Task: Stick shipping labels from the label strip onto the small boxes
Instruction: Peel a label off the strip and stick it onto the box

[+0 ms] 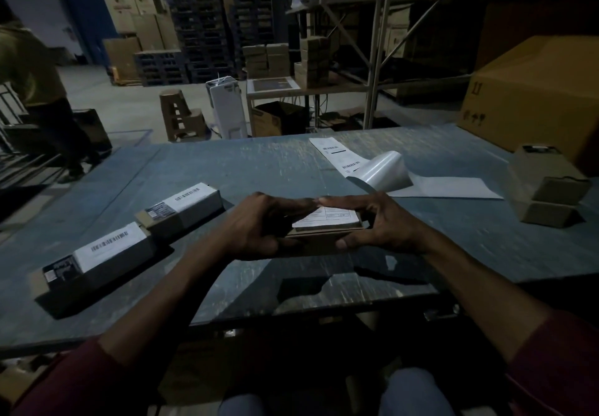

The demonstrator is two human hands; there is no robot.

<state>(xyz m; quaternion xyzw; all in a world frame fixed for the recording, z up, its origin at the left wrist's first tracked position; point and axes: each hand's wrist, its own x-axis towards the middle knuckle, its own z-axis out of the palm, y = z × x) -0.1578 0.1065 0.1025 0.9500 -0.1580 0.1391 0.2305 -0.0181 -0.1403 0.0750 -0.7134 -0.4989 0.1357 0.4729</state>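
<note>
We've got the box (319,237) clamped in both hands (256,227) (377,221), fingers curled around its ends, fingertips (327,201) pressing the label (327,217) flat so it sticks.

**Dim warehouse behind a worn table**

A scratched grey-blue table (265,169) fronts a pale concrete floor (129,104). Stacked cardboard cartons (136,20) and dark pallets (201,33) line the back wall; metal racking (377,42) rises right, a brown stool (176,114) stands mid-floor.

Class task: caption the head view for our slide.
Both hands, left and right, press a label onto a small box.
</note>
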